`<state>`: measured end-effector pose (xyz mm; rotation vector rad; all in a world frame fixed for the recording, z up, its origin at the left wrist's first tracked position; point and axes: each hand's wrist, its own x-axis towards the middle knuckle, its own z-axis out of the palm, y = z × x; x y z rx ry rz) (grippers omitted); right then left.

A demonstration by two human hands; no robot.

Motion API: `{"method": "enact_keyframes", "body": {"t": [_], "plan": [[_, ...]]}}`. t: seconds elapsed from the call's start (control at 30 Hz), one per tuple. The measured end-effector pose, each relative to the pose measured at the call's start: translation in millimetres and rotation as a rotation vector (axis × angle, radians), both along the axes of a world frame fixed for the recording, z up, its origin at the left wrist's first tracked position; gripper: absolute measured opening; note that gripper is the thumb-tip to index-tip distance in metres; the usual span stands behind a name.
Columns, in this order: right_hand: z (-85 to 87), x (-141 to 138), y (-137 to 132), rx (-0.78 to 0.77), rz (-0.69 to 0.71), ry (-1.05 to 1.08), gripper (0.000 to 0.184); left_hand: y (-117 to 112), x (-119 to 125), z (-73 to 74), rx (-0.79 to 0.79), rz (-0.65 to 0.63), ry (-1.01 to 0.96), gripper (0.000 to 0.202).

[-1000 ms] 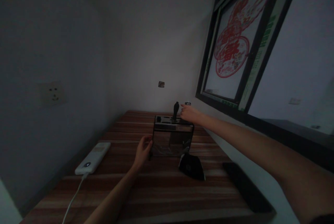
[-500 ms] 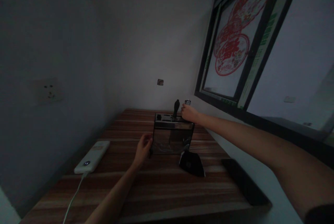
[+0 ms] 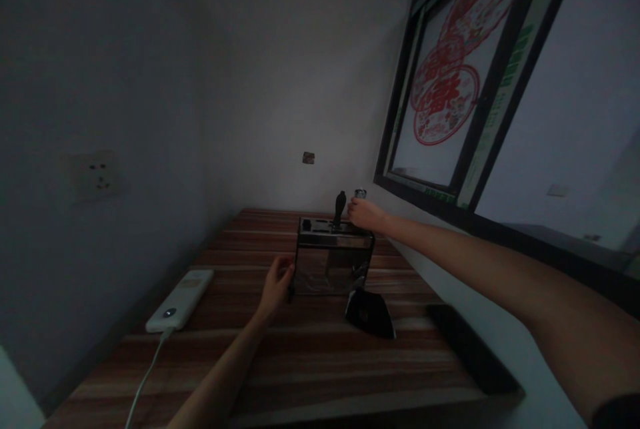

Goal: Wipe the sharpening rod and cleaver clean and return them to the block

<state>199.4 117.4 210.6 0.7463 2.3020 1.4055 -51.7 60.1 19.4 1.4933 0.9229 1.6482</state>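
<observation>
A box with see-through or glossy sides and a slotted metallic top [image 3: 330, 240], much like a knife block, stands upright on the table. A black handle [image 3: 340, 208] sticks up from its top. My right hand [image 3: 367, 214] is closed at the box's top right corner, round an upright piece whose shiny round end [image 3: 360, 194] shows above the fingers; the rest is hidden. At the box's left side, my left hand [image 3: 277, 280] has its fingers bent and somewhat apart, tips at the edge, holding nothing visible. A black wedge-shaped object [image 3: 370, 314] lies before the box.
The striped wooden table [image 3: 300, 362] meets walls at the left and back. To the left lies a white power bank [image 3: 181, 301] with a white cable [image 3: 145, 379]. A long dark flat object [image 3: 473, 349] lies along the right edge. A dark-framed window [image 3: 445, 102] is at right.
The whole view has shifted very slightly. Both hands keep their places at the box, and nothing has visibly been moved.
</observation>
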Motion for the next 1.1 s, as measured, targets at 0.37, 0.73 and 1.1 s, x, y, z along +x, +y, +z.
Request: {"method": "enact_keyframes", "body": {"t": [0.37, 0.73, 1.1], "plan": [[48.6, 11.7, -5.1, 0.074, 0.161, -0.048, 0.014, 2.3, -1.5, -4.2, -0.017, -0.009, 0.035, 0.028], [136.4, 29.9, -19.4, 0.295, 0.158, -0.078, 0.018, -4.6, -0.7, 5.3, -0.011, 0.028, 0.058, 0.026], [189.8, 81.1, -52.1, 0.454, -0.057, 0.203, 0.039, 0.1, -2.1, -0.3, 0.003, 0.030, 0.087, 0.030]]}}
